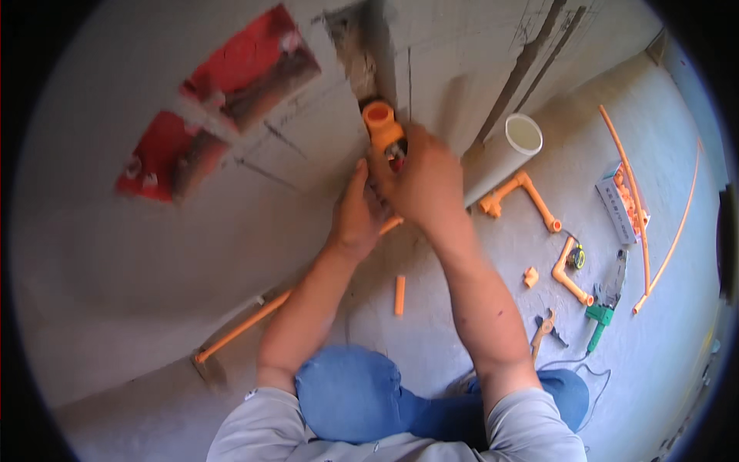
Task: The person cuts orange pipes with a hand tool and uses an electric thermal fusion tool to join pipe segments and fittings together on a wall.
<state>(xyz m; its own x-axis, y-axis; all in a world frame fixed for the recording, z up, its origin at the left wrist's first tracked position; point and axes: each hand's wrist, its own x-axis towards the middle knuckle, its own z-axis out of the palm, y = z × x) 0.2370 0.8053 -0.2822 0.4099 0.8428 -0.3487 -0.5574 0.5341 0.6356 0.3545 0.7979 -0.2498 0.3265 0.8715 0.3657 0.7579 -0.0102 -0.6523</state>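
Note:
An orange pipe fitting with a round opening and a dark and red part below it is at the lower end of a rough wall chase. My right hand is closed around that fitting, covering much of its lower part. My left hand is just below and left, fingers curled and partly hidden behind the right, so what it grips is unclear. A length of orange pipe shows beneath my hands. Two red wall boxes sit set into the wall at upper left.
Around me lie a white pipe, orange pipe assemblies, a short pipe, an elbow, a tape measure, cutters, a corded green tool, a box of fittings, long orange pipes and another along the wall.

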